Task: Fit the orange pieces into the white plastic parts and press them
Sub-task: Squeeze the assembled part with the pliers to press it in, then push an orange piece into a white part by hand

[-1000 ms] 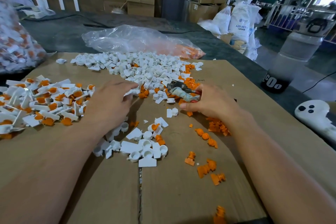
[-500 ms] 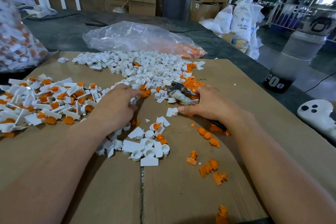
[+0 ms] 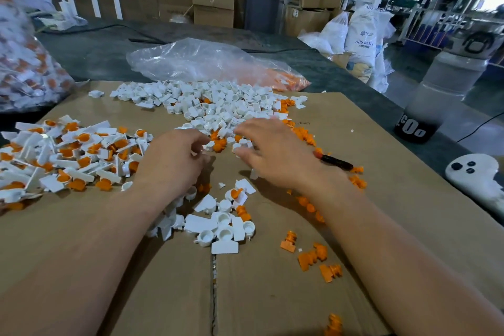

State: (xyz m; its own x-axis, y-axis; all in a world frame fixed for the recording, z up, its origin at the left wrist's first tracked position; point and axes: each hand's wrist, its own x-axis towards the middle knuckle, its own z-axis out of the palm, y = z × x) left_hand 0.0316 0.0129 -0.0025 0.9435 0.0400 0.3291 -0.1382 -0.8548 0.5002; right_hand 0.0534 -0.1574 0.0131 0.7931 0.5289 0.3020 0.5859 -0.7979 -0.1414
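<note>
Matt brown corrugated cardboard (image 3: 381,226) lies under the left grip (image 3: 174,161) and right grip (image 3: 275,153). Ahead of them the white plastic parts (image 3: 218,106) look smooth and faintly glossy. Nearer than the right grip, the orange pieces (image 3: 306,260) are duller plastic. Far beyond, the clear bag (image 3: 196,63) is crinkled, shiny film.

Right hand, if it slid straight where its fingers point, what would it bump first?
Probably the right hand meets the white parts by its fingertips first, then orange pieces; the left hand is just beyond. Depth is unclear.
</note>
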